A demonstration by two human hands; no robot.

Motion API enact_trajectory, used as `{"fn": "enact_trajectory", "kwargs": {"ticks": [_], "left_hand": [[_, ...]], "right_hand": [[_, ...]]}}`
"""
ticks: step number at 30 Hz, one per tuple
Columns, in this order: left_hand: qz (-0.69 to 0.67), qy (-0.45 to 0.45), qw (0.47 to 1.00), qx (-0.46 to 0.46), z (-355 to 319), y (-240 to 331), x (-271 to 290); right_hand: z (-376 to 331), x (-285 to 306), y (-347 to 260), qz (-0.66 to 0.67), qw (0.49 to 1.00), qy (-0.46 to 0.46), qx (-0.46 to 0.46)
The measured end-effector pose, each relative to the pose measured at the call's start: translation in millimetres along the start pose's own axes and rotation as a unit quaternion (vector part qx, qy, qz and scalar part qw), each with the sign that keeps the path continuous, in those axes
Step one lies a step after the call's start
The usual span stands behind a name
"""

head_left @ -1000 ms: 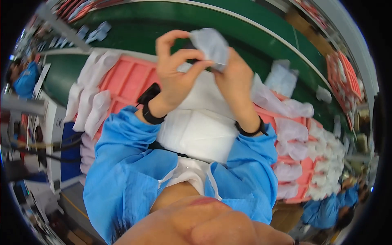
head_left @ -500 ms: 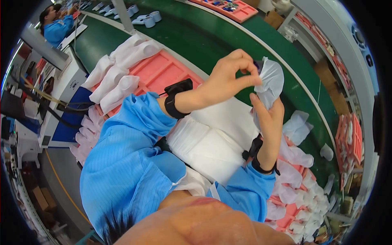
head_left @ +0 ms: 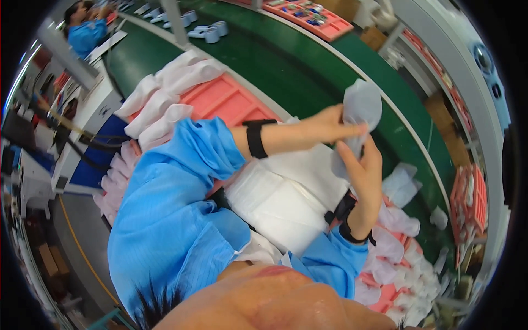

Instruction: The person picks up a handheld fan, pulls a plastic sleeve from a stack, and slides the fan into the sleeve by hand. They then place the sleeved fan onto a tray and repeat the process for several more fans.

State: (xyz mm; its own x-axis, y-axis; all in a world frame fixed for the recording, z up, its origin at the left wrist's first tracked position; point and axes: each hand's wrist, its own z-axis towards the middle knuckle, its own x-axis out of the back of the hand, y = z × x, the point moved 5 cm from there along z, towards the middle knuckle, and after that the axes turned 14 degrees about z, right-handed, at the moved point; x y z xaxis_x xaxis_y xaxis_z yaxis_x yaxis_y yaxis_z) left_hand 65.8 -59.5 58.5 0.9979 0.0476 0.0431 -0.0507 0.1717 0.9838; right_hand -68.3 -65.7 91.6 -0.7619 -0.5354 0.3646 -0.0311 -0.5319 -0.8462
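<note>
Both hands pinch one white pouch (head_left: 360,104): left hand (head_left: 330,129) high, right hand (head_left: 360,170) below; thin fabric could slip from either grip.

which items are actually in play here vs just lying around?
In play:
left hand
right hand
white pouch pinched between both
white stack below them

Lying about:
pink tray
loose white pieces
green belt
</note>
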Motion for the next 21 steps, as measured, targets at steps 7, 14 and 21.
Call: {"fn": "enact_trajectory", "kwargs": {"ticks": [7,14,21], "left_hand": [[0.21,-0.026,0.967,0.14,111,-42,10],[0.458,0.034,0.888,0.004,168,-55,-26],[0.342,-0.064,0.845,-0.406,-12,136,-84]], "right_hand": [[0,36,-29,-0.04,0.976,0.199,0.077],[-12,58,-42,0.108,0.967,0.206,0.105],[-26,79,-55,0.118,0.945,0.263,0.156]]}}
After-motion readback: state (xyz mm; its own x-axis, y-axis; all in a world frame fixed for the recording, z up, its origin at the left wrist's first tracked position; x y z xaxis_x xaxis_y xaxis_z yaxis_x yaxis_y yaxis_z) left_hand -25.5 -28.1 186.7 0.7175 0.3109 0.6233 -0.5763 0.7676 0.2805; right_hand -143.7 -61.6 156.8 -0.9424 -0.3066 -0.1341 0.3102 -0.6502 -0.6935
